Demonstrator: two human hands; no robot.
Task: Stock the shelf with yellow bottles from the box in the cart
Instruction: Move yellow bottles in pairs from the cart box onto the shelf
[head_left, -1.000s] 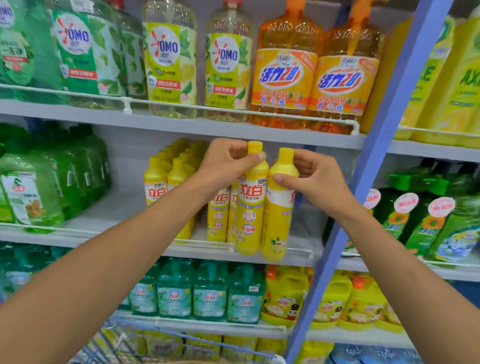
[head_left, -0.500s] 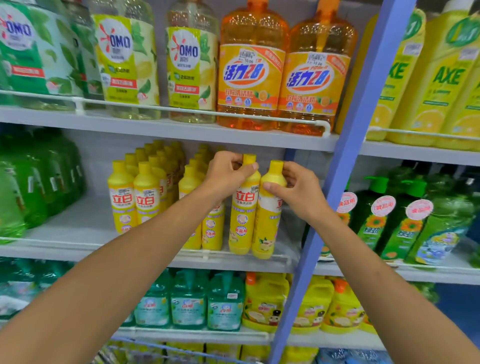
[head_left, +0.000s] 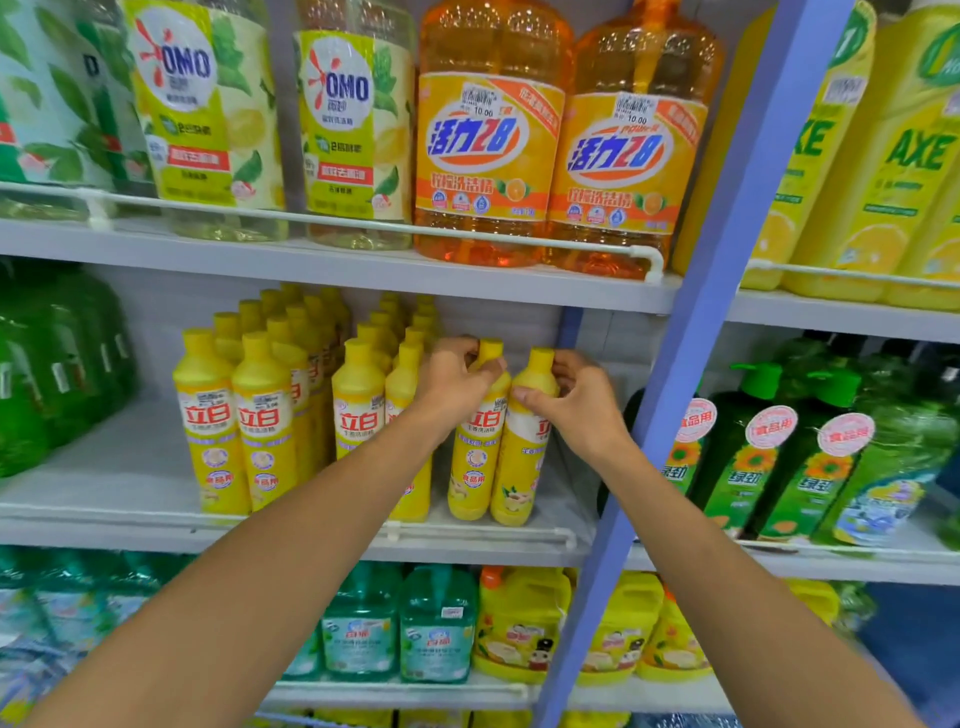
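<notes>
Two slim yellow bottles stand side by side on the middle shelf (head_left: 130, 467), near its right end. My left hand (head_left: 451, 382) grips the neck of the left bottle (head_left: 474, 457). My right hand (head_left: 576, 405) grips the neck of the right bottle (head_left: 519, 462). Both bottles stand upright, their bases just behind the white front rail (head_left: 483, 531). Left of them stand several rows of the same yellow bottles (head_left: 262, 415). The cart and its box are out of view.
A blue upright post (head_left: 691, 389) runs right beside my right hand. Large orange bottles (head_left: 488, 140) sit on the shelf above. Green bottles (head_left: 810, 457) fill the bay to the right and the far left; teal and yellow jugs (head_left: 519, 623) are below.
Both hands have carried the two bottles further in and down onto the shelf. The view has moved closer and shifted right, so more stocked yellow bottles show on the left.
</notes>
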